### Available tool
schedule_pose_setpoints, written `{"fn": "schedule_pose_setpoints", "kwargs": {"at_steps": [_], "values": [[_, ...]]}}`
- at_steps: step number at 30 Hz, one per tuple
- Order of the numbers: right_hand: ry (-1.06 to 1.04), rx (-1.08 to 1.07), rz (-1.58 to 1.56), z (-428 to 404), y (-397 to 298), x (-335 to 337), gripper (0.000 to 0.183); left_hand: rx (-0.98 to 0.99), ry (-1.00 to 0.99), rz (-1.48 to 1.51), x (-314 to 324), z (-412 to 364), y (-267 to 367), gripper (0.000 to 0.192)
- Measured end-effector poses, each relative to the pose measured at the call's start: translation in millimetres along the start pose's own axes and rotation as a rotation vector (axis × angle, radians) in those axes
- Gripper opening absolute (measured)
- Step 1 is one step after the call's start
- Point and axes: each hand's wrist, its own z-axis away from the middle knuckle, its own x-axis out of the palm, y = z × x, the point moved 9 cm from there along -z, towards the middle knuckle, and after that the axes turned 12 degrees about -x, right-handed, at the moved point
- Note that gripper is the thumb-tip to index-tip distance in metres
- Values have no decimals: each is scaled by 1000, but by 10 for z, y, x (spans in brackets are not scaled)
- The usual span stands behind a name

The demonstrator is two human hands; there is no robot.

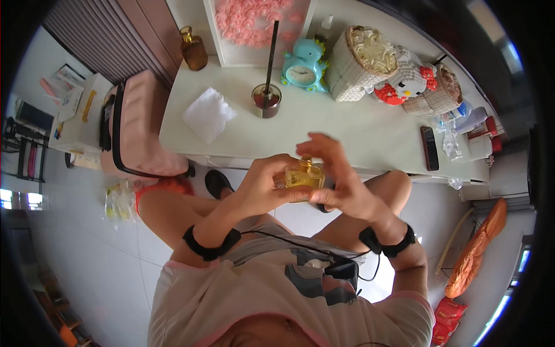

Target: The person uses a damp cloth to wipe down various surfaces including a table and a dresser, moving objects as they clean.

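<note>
A glass perfume bottle (pixel 305 177) with yellow liquid and a gold-coloured neck is held above my lap, near the front edge of the white table (pixel 347 126). My left hand (pixel 271 182) grips its left side, thumb across the front. Around the right side curves my right hand (pixel 342 182), its thumb at the bottle's lower corner and its fingers raised and spread near the neck; whether it bears any of the bottle's weight is unclear. A white cloth (pixel 209 115) with scalloped edges lies on the table. Behind the bottle stands a reed diffuser (pixel 266 102) with dark sticks.
An amber bottle (pixel 194 51), a turquoise dinosaur clock (pixel 305 69), woven flower baskets (pixel 347 65) and a block-built cat figure (pixel 405 80) line the back. A phone (pixel 429 148) lies at the right beside plastic wrapping (pixel 452 145). Left of the table stands a pink suitcase (pixel 143 126).
</note>
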Motion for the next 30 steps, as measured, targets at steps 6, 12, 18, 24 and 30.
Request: {"fn": "schedule_pose_setpoints", "kwargs": {"at_steps": [6, 12, 18, 24, 30], "values": [[-101, 334, -244, 203, 355, 180, 52, -103, 109, 68, -161, 5, -24, 44], [-325, 302, -188, 153, 224, 132, 40, 53, -32, -198, -250, -77, 329, 45], [-468, 384, -413, 248, 172, 208, 43, 191, -193, -303, -141, -83, 597, 22], [-515, 331, -437, 232, 126, 194, 41, 389, -107, -779, 26, -26, 741, 14], [-467, 175, 329, 89, -23, 38, 37, 119, -1, -727, -122, -85, 547, 17]]}}
